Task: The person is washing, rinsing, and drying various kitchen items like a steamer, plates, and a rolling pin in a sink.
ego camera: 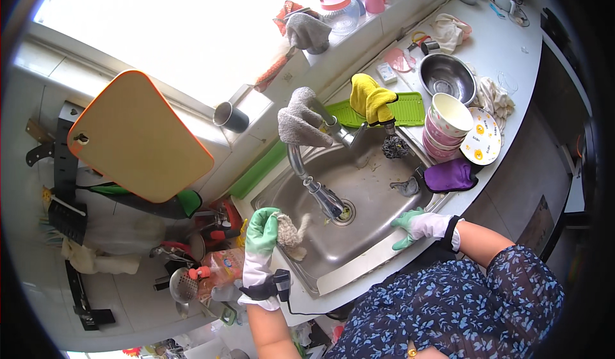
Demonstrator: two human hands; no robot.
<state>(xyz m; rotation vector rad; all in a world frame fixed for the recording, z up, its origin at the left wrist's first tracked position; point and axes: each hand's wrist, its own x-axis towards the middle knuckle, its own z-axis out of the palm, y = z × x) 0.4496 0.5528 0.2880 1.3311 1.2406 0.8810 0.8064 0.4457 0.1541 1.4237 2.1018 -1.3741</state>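
Note:
My left hand (pixel 262 243), in a green and white rubber glove, is closed around a crumpled beige cloth (pixel 289 231) at the left rim of the stainless steel sink (pixel 365 234). Part of the cloth hangs down over the rim. My right hand (pixel 423 227), gloved the same way, rests with fingers apart on the sink's front edge, at the end of a pale flat strip (pixel 360 265). Between the hands, the chrome faucet (pixel 324 198) points at the drain (pixel 345 213), where green scraps lie. A wet grey rag (pixel 406 186) lies in the basin.
A grey cloth (pixel 302 119) drapes the faucet. Right of the sink stand stacked bowls (pixel 442 128), a patterned plate (pixel 482 135), a purple scrubbing pad (pixel 450 175) and a metal basin (pixel 447 78). A yellow cloth (pixel 371 98) sits behind. A cutting board (pixel 141 138) hangs at left.

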